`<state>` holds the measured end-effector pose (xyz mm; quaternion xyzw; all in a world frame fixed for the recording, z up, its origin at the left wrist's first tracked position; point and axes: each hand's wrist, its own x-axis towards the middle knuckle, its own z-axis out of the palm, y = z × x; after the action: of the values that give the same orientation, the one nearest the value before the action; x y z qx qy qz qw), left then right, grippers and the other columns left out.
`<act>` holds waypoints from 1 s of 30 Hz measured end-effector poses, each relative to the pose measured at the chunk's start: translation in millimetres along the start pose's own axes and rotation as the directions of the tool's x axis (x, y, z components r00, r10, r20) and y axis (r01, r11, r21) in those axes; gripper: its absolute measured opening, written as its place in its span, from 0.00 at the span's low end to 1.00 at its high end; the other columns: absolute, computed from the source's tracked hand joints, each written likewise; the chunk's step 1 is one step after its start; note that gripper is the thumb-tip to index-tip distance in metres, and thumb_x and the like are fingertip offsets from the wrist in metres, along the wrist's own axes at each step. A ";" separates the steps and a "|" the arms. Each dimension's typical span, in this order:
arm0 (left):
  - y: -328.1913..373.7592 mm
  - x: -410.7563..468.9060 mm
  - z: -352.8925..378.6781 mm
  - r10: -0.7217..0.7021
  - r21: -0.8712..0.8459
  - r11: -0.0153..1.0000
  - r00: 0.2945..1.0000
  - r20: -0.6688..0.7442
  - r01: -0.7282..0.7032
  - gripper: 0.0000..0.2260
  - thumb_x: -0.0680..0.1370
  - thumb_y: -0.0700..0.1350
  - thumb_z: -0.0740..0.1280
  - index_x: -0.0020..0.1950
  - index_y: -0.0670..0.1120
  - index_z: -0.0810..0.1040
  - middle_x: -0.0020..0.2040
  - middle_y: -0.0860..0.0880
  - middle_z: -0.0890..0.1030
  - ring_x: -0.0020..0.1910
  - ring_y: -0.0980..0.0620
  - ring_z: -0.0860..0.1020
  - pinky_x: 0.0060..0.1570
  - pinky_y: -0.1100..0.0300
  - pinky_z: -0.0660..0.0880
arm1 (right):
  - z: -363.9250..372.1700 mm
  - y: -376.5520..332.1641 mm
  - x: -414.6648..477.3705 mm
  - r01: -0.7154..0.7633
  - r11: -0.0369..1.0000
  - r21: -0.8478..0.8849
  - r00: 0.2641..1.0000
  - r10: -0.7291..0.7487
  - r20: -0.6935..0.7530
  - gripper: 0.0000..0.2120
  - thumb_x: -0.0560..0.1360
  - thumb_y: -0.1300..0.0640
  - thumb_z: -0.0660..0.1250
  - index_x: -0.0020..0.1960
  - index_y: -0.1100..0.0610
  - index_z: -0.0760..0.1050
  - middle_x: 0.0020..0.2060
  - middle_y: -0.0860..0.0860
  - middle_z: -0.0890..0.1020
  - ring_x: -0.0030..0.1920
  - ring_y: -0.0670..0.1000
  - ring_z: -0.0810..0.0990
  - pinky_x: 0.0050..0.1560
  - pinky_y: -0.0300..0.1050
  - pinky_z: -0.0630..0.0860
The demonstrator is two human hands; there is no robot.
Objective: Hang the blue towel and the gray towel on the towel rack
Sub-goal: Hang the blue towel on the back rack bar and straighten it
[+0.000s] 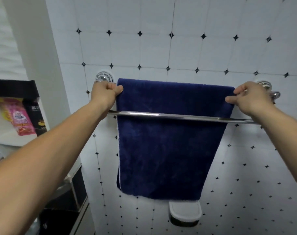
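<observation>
Hands were both raised to the towel rack point(161, 114), which was fixed to the tiled wall point(195, 48) on round chrome mounts point(104, 76). The blue towel point(169, 150) hung folded over the back of the rack and filled the middle of the view, its doubled layers dropping toward six o'clock. The front rail point(203, 118) crossed in front of the cloth, below the fold.

The left hand point(104, 93) was at the towel's ten o'clock corner, just below the left mount, with its fingers curled in a fist-like grip on the top edge. The right hand point(249, 99) was at the two o'clock corner, thumb and curled fingers pinching the top edge beside the right mount. Both forearms passed in front of the ends of the front rail.

At six o'clock from the towel's lower hem, a white dish point(185, 211) stuck out from the wall, just beneath the cloth. Far off at nine o'clock, a pink packet point(19, 116) and a black box point(37, 116) stood side by side on a white ledge point(7, 138).
</observation>
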<state>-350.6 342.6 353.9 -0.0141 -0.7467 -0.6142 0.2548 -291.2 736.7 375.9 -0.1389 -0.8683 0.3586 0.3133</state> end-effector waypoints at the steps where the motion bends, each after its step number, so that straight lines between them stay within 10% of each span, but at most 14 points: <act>1: -0.3 0.4 0.6 0.005 -0.028 1.000 1.000 -0.029 -0.005 0.12 0.74 0.42 0.72 0.30 0.48 0.75 0.33 0.49 0.79 0.36 0.50 0.78 0.44 0.56 0.79 | -0.5 1.4 1.2 0.007 1.000 0.003 1.000 -0.007 -0.012 0.14 0.69 0.53 0.77 0.43 0.49 0.71 0.41 0.51 0.80 0.45 0.55 0.79 0.44 0.47 0.71; 7: 5.5 6.8 1.3 -0.023 -0.052 0.999 0.994 -0.104 0.018 0.07 0.70 0.39 0.71 0.32 0.43 0.78 0.33 0.48 0.77 0.34 0.51 0.75 0.41 0.55 0.78 | -4.4 -1.6 9.5 0.076 0.996 0.039 0.995 -0.079 0.058 0.13 0.74 0.61 0.68 0.56 0.47 0.78 0.48 0.54 0.84 0.51 0.56 0.80 0.57 0.52 0.75; 22: 8.6 0.6 -7.6 -0.078 0.098 0.992 0.997 0.016 0.076 0.08 0.73 0.35 0.72 0.46 0.43 0.75 0.41 0.43 0.77 0.37 0.47 0.75 0.39 0.55 0.79 | -12.5 2.4 -5.2 0.108 0.991 -0.080 0.994 -0.105 0.039 0.16 0.71 0.53 0.74 0.56 0.53 0.75 0.44 0.53 0.82 0.49 0.51 0.76 0.48 0.44 0.66; 30: -61.0 -87.9 -9.8 0.362 0.030 0.929 0.890 -0.276 -0.369 0.10 0.75 0.44 0.63 0.43 0.61 0.73 0.36 0.59 0.78 0.35 0.60 0.75 0.39 0.64 0.72 | 34.6 64.9 -86.0 0.291 0.957 0.014 0.930 -0.279 -0.238 0.07 0.71 0.45 0.66 0.40 0.41 0.67 0.31 0.43 0.76 0.33 0.43 0.75 0.36 0.45 0.70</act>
<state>-291.0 344.3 264.5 -0.0711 -0.6805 -0.5599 0.4674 -246.6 723.9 272.7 -0.0447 -0.8273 0.3118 0.4651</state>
